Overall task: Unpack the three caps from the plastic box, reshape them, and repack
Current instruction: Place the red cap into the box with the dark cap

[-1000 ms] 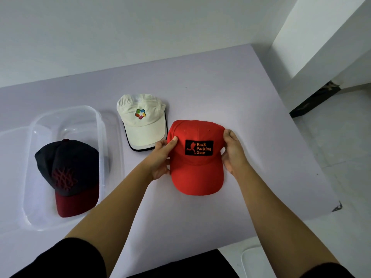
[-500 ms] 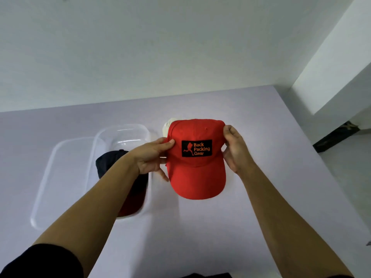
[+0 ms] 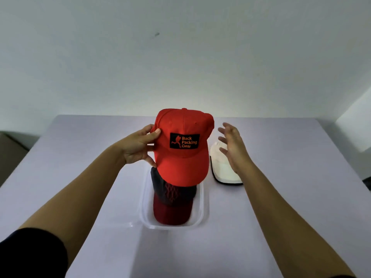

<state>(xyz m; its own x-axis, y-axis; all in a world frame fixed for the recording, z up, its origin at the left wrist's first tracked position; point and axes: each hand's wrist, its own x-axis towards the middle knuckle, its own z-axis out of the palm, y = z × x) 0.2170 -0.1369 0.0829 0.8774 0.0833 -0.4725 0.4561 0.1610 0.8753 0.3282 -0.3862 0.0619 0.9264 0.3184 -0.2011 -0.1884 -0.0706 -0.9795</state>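
My left hand (image 3: pixel 138 146) grips the left side of a red cap (image 3: pixel 181 157) with a black "Back Packing Gear" patch, held in the air above the clear plastic box (image 3: pixel 203 213). Inside the box lies a dark cap with a maroon brim (image 3: pixel 172 203), partly hidden by the red cap. My right hand (image 3: pixel 230 145) hovers just right of the red cap, fingers spread, holding nothing. Behind that hand a white cap with a black-edged brim (image 3: pixel 222 171) rests on the table, right of the box.
The pale purple table (image 3: pixel 291 177) runs back to a white wall. The clear box lid (image 3: pixel 126 217) lies flat to the left of the box. A brown object (image 3: pixel 10 149) stands off the table at the far left.
The red cap was lifted off the table and carried left over the box. My right hand let go of it and opened. The view swung left and up.
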